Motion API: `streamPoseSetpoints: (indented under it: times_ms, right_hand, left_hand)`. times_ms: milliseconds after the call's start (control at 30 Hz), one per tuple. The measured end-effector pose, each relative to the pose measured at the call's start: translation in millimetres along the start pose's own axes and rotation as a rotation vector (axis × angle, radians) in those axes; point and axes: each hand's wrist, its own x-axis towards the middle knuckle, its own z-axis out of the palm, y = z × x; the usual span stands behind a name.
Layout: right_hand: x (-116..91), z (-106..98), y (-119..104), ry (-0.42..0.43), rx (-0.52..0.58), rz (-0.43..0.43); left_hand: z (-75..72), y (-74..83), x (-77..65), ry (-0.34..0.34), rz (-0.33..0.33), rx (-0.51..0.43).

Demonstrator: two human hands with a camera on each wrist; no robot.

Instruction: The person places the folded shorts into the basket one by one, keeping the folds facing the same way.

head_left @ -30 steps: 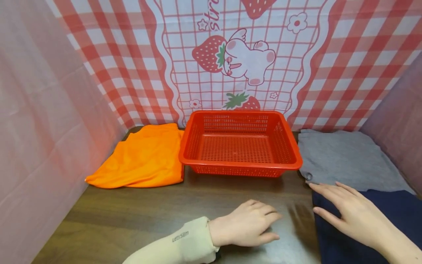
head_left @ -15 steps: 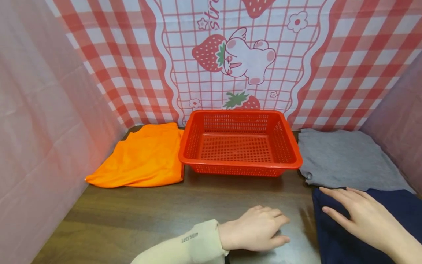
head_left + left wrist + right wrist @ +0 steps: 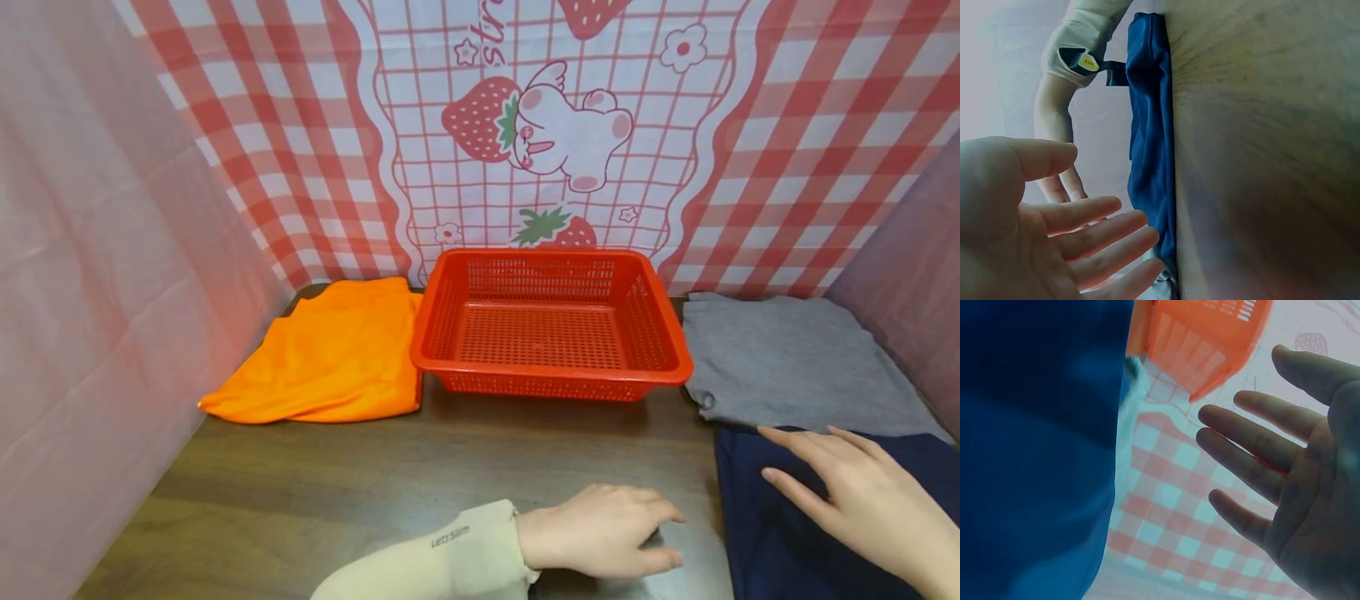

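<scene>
Behind a brown table [image 3: 300, 492], see a checked backdrop [image 3: 832, 125]. On the table, find a red basket [image 3: 551, 372] at the far middle, an orange cloth [image 3: 322, 358] just left of it, a grey cloth [image 3: 802, 358] just right, and a navy cloth [image 3: 780, 542] in front of the grey, at the near right. Judge as done, from this arrangement: setting all three cloths down, fairly flat, outside the basket. Judge as left: any gripping or lifting of the navy cloth, nearest to both hands. Cannot tell a finished laying-out from a start on handling. Over the table, just left of the navy cloth, find the left hand [image 3: 607, 533], relaxed and loosely spread, gripping nothing. Above the navy cloth, find the right hand [image 3: 870, 500], likewise loosely spread, without hold of anything and apart from the fabric in the right wrist view. Count one basket, one orange cloth, one grey, one navy, for three cloths in all, and two hands. Cannot count the layers in any cloth.
</scene>
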Motion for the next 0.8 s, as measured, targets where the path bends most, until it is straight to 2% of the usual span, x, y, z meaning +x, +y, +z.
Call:
streamPoseSetpoints:
  times_ms: [233,533,667,800]
  right_hand:
    - [-2.3,-0.1,10.0,0.01,-0.02,0.027]
    - [-10.7,8.3,23.4,0.069,-0.007,0.056]
    - [-12.3,10.7,30.5,0.163,0.012,0.066]
    - [-12.8,11.7,37.2,0.288,0.03,0.129]
  left_hand:
    - [1.5,1.1,2.9,-0.007,-0.008,-0.029]
    - [-0.8,-0.3,9.2,-0.087,-0.018,-0.146]
    - [-0.7,1.3,13.4,-0.098,-0.034,-0.217]
    - [-1.5,3.8,18.2,-0.097,-0.054,-0.279]
